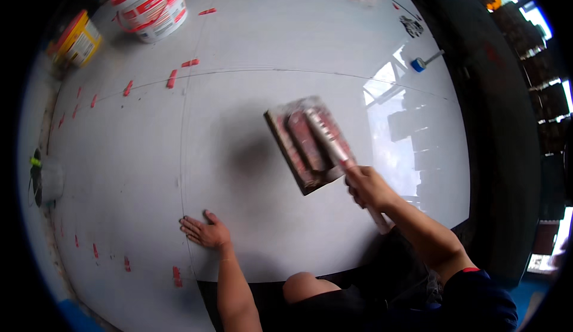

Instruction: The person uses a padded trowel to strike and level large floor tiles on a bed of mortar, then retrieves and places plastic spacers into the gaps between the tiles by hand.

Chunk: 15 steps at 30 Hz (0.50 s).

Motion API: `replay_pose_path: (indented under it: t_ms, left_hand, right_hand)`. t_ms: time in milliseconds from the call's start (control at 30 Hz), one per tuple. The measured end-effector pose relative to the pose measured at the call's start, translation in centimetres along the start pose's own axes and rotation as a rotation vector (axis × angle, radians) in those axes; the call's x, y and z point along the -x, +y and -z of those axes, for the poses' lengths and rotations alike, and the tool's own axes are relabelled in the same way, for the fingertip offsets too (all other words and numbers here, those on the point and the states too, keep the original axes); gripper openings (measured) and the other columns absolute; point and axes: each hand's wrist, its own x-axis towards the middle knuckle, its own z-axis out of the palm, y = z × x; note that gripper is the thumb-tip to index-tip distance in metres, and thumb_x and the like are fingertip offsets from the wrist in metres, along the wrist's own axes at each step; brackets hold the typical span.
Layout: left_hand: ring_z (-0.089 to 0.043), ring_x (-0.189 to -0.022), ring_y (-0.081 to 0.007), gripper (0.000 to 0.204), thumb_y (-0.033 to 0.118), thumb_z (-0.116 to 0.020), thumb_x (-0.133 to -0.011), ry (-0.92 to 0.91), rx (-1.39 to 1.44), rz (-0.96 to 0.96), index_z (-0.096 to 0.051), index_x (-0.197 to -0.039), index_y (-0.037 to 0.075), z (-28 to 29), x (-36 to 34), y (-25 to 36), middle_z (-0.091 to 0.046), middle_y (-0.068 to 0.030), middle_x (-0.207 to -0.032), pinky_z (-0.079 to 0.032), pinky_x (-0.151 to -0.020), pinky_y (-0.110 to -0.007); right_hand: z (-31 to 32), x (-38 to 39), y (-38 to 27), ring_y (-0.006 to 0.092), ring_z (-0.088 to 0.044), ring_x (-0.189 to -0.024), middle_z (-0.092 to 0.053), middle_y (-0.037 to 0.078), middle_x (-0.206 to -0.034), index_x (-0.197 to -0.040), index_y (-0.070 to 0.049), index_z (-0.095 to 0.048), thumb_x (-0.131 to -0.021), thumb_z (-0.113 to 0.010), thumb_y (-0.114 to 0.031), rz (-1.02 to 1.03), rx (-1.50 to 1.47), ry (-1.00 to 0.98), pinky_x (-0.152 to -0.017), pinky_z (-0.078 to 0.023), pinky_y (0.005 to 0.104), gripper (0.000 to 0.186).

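Observation:
My right hand (pixel 367 187) is closed around the long pale handle of a flat rectangular tool (pixel 310 147). The tool's head has a dark edge and reddish, worn parts on top. It is tilted and slightly blurred, and appears raised over the large glossy pale tile (pixel 268 230), with a soft shadow to its left. My left hand (pixel 206 231) lies palm down on the tile beside a joint line, fingers stretched out and holding nothing. Several red wedge clips (pixel 177 276) stand along the joints, the nearest one below my left hand.
At the far left stand a white-and-red bucket (pixel 158 9) and a yellow tub (pixel 80 42). A clear container (pixel 51 180) is by the left edge. A blue-headed tool (pixel 418 64) lies at the far right; small tools and clips lie along the back. Dark stacked pieces (pixel 540 69) line the right side.

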Motion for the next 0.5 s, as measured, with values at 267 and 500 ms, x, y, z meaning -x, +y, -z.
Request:
replay_pose_path:
  t_ms: [267, 500]
  left_hand:
    - [-0.016, -0.152, -0.0326, 0.081, 0.058, -0.036, -0.100, 0.079, -0.071, -0.117, -0.027, -0.154, -0.003, -1.1, 0.0, -1.4, -0.021, -0.0177, -0.164, -0.013, -0.123, -0.046]
    - [-0.022, -0.150, -0.0343, 0.079, 0.055, -0.038, -0.101, 0.094, -0.044, -0.138, -0.030, -0.152, -0.005, 0.1, -0.3, -1.0, -0.026, -0.0207, -0.161, -0.016, -0.122, -0.046]
  right_hand:
    - [11.8, 9.3, 7.0, 0.0077, -0.031, -0.038, -0.033, -0.004, -0.052, -0.086, -0.013, -0.044, -0.096, -0.038, -0.073, 0.623, -0.521, 0.865, -0.035, -0.027, 0.0253, 0.061]
    - [11.5, -11.1, 13.9, 0.0160, -0.038, -0.036, -0.036, -0.001, -0.048, -0.062, -0.013, -0.038, -0.096, -0.043, -0.070, -0.086, -0.237, 0.538, -0.036, -0.034, 0.0364, 0.066]
